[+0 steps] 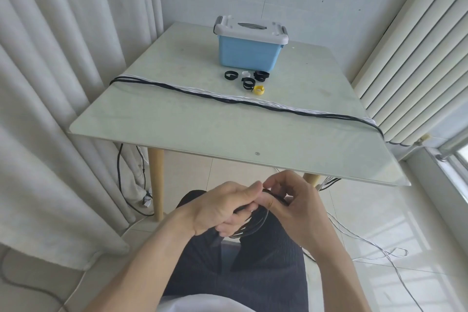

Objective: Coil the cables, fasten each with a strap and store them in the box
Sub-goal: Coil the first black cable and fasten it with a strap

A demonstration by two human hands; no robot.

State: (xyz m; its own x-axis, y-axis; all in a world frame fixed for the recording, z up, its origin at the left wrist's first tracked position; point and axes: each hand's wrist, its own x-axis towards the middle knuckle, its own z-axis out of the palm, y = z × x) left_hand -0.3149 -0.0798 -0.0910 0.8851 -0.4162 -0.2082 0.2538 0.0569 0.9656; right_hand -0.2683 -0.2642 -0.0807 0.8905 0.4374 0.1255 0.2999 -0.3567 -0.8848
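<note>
Black cable coil (255, 223) gripped between both hands (253, 208).

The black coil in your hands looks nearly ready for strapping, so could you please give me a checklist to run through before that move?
1. Coil held by both hands: ok; left hand and right hand grip it over the lap.
2. Loops gathered together: ok.
3. Cable's free end tucked in: cannot tell, fingers hide it.
4. Straps available: ok, several lie on the table before the box.
5. Box open for storing: not ok, lid is on.
6. Other cables coiled: not ok, stretched across the table.
</note>
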